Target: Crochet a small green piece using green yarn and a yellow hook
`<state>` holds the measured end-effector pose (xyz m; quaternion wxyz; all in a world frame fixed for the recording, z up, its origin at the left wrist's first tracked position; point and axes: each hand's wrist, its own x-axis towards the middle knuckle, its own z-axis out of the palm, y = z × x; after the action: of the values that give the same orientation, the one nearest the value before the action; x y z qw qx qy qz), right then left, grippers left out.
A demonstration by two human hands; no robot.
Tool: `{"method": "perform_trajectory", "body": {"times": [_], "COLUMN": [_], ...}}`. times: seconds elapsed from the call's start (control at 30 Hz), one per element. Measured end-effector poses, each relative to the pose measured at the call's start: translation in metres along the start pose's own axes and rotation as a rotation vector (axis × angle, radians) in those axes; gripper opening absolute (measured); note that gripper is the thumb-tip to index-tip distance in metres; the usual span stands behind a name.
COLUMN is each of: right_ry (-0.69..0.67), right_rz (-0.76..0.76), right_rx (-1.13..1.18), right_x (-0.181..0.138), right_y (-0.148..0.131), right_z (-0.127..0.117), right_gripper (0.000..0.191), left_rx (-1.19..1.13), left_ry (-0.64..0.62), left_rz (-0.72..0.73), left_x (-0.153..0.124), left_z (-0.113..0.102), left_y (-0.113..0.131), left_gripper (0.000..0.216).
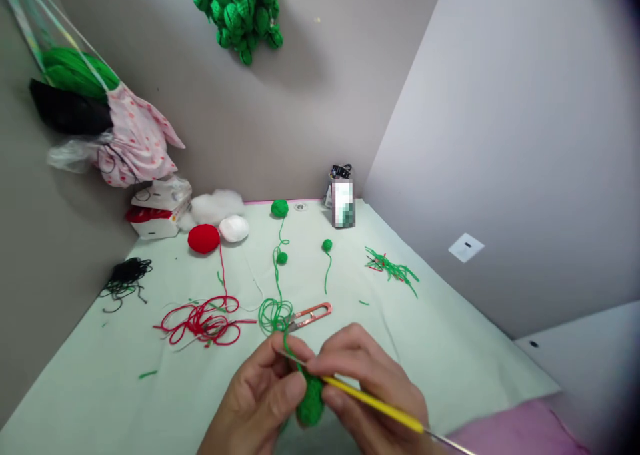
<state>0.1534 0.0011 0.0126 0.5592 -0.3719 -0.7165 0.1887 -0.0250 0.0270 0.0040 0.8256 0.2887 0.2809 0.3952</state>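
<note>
My left hand (267, 391) pinches a small green crocheted piece (311, 405), with a strand of green yarn (285, 341) running up over the index finger. In my right hand (373, 381) is a crochet hook (375, 403) with a yellow handle, its metal tip at the upper edge of the piece. The fingers partly cover the stitches. Just beyond the hands lie a loose coil of green yarn (275, 315) and orange-handled thread snips (311, 316). A line of yarn leads back to a green yarn ball (279, 208).
A red yarn ball (203, 239), white ball (234, 229), red tangle (205, 321) and black yarn (127, 275) lie left. Small green balls (327, 245) and green scraps (391, 268) lie behind and right. A canister (330, 191) stands by the wall; bags (140, 135) hang left.
</note>
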Motion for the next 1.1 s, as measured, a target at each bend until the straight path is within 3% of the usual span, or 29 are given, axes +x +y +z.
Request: {"method": "perform_trajectory", "body": {"times": [0.13, 0.3, 0.47, 0.63, 0.83, 0.93, 1.0, 1.1], "right_ry": [0.111, 0.072, -0.019, -0.014, 0.024, 0.09, 0.129, 0.013], "right_rz": [0.041, 0.026, 0.064, 0.117, 0.325, 0.387, 0.448, 0.493], "right_rx": [0.085, 0.248, 0.301, 0.275, 0.378, 0.492, 0.682, 1.051], "right_x": [-0.003, -0.004, 0.0, 0.0, -0.006, -0.004, -0.003, -0.007], "right_y": [-0.022, -0.034, -0.03, -0.019, -0.01, -0.008, -0.005, 0.005], "right_z": [0.003, 0.007, 0.021, 0.034, 0.043, 0.037, 0.028, 0.008], "right_gripper": [0.02, 0.02, 0.023, 0.025, 0.013, 0.007, 0.005, 0.013], "left_rx": [0.086, 0.29, 0.402, 0.669, 0.633, 0.65, 0.602, 0.409], "left_ry": [-0.071, 0.029, 0.148, 0.328, 0.299, 0.182, 0.17, 0.168], "left_rz": [0.078, 0.126, 0.157, 0.379, 0.304, 0.275, 0.281, 0.244], "left_x": [-0.022, -0.039, -0.041, -0.039, -0.033, -0.03, -0.031, -0.038], "left_z": [0.01, 0.002, -0.008, -0.014, -0.029, -0.034, -0.037, -0.051], "left_y": [0.017, 0.027, 0.024, 0.015, 0.0, 0.004, 0.015, 0.039], "left_gripper": [0.053, 0.066, 0.066, 0.052, 0.07, 0.06, 0.044, 0.023]}}
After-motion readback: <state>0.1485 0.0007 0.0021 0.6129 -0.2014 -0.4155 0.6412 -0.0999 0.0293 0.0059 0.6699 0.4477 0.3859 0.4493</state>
